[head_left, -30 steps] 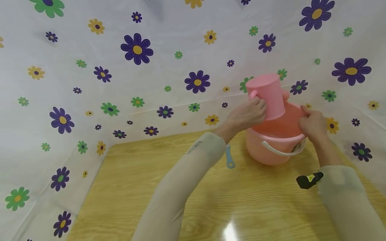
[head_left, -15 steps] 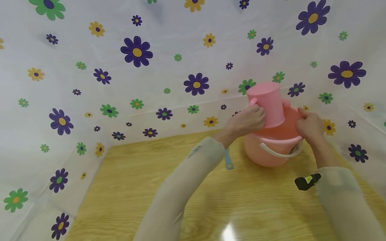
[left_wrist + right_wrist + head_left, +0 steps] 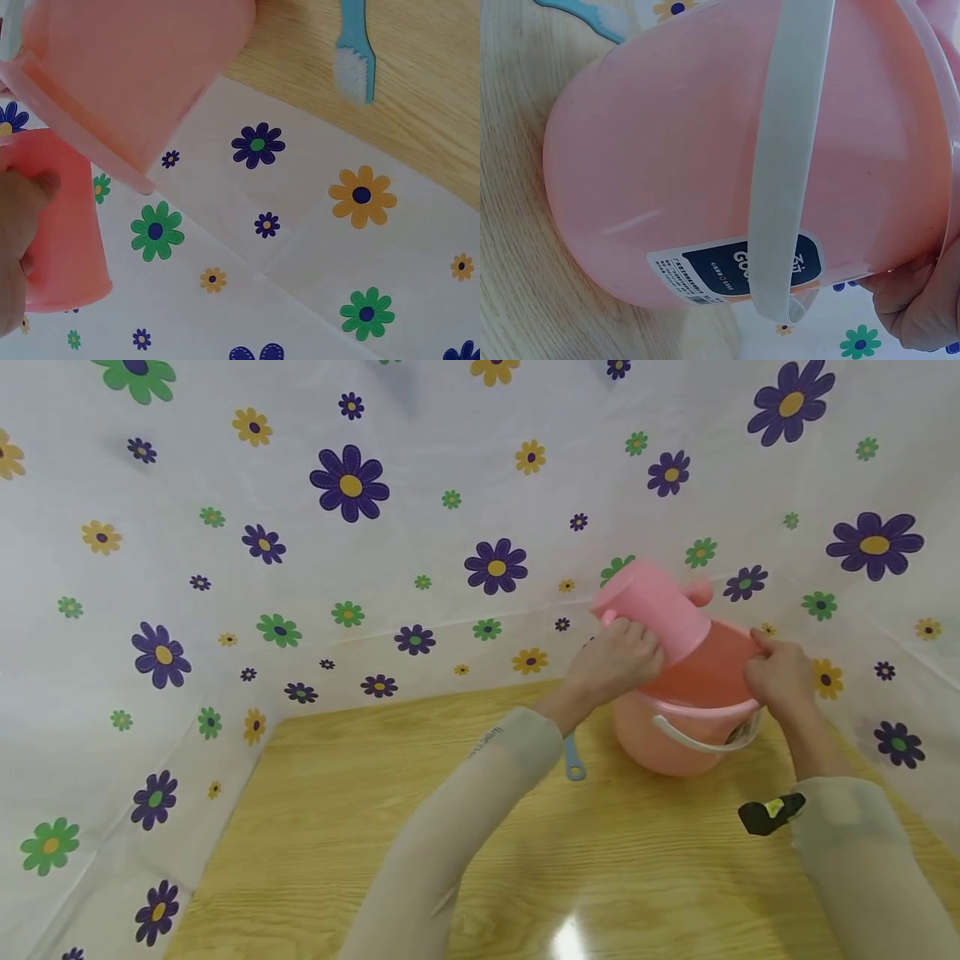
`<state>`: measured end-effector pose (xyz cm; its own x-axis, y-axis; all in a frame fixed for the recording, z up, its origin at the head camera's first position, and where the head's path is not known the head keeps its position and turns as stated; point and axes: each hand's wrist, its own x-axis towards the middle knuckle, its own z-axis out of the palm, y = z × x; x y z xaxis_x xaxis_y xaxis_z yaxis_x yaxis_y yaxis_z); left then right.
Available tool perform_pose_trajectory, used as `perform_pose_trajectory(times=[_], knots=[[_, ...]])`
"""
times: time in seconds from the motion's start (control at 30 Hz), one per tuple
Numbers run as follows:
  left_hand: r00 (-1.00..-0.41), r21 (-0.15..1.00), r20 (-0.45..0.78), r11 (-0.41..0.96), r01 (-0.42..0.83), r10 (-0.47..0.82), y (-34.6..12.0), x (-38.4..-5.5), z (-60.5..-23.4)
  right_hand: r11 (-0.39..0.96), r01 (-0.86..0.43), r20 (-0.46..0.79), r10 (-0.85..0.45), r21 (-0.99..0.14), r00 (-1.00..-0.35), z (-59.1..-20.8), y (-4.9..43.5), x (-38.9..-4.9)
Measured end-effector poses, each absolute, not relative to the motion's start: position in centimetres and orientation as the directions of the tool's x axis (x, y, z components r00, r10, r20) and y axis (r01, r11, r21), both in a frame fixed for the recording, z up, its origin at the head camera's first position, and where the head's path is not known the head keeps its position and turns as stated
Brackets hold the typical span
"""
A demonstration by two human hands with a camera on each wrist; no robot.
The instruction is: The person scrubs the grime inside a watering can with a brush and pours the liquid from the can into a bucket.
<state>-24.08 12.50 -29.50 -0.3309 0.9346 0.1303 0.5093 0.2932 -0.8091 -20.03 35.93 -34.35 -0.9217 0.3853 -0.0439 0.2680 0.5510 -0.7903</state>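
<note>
My left hand (image 3: pixel 618 656) grips the handle of a pink plastic mug (image 3: pixel 663 606). The mug tilts over a pink bucket (image 3: pixel 652 739), its flat base up to the left and its mouth end down at the bucket's opening. A rounded pink part juts from the mug's far side. With the thumb over the rim, my right hand (image 3: pixel 780 672) holds the bucket's right side. The bucket stands on the wooden table, and its white handle (image 3: pixel 789 150) hangs down the front. The bucket's inside is largely hidden behind the mug and left hand.
A blue brush (image 3: pixel 354 64) with white bristles lies on the table (image 3: pixel 360 810) left of the bucket, partly behind the left forearm in the head view. A flower-patterned white sheet (image 3: pixel 420 460) rises behind the table and along both sides.
The mug came down slightly, then tipped further, its base swinging left and its mouth end pointing lower right into the bucket. My right hand keeps its hold on the rim.
</note>
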Motion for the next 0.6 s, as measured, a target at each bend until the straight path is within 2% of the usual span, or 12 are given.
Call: perform_pose_trajectory(times=[0.13,0.37,0.6], knots=[[-0.346,-0.714,0.216,0.389,0.581,0.913,11.7,-24.2,-29.7,0.543,0.264,-0.047,0.381,-0.797,-0.924,-34.4,36.0,-20.0],[-0.465,-0.542,0.235,0.512,0.667,0.854,10.4,-24.2,-30.4,0.545,0.272,-0.061,0.374,-0.793,-0.925,-34.5,35.9,-19.9],[-0.513,-0.332,0.32,0.601,0.727,0.797,9.1,-24.5,-31.3,0.545,0.263,-0.053,0.371,-0.796,-0.927,-34.4,35.7,-19.9]])
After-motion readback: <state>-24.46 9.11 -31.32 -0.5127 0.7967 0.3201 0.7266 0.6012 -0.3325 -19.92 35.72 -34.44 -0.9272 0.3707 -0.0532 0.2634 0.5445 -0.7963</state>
